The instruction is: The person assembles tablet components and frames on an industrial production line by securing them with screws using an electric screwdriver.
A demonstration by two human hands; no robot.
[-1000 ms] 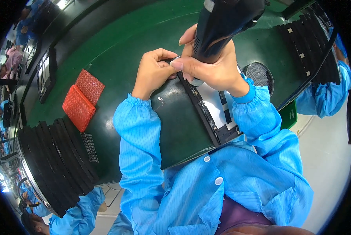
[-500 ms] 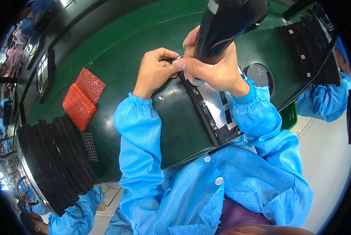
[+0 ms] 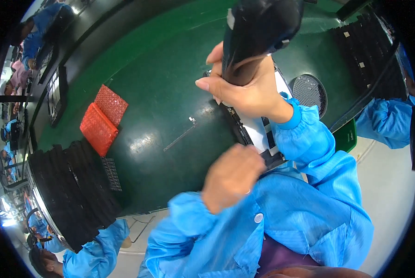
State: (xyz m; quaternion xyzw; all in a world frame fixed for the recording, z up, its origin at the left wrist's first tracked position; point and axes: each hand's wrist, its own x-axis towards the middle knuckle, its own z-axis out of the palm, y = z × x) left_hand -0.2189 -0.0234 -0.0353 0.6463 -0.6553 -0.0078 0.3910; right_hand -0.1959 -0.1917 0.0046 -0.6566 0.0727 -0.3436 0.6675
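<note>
My right hand (image 3: 249,95) is wrapped round a black handheld power tool (image 3: 263,32), held upright above the far end of a flat black-framed device part (image 3: 249,125) with white panels. The tool's tip is hidden beneath my hand. Close to the near end of that part, my left hand (image 3: 230,176) is smeared by motion, and its fingers cannot be read clearly. A small thin metal piece (image 3: 180,135) with a long narrow arm rests on the green table (image 3: 147,111), left of the device part.
Red bubble-wrap pouches (image 3: 101,125) lie at the left, with a clear patterned strip (image 3: 111,173) below them. Stacks of black parts stand at the left (image 3: 68,194) and far right (image 3: 365,55). A round dark mesh dish (image 3: 308,95) sits right of my right hand. Co-workers' blue sleeves show at both sides.
My left hand has left the far end of the device part and come back toward my body, to its near end. My right hand with the tool has shifted slightly nearer.
</note>
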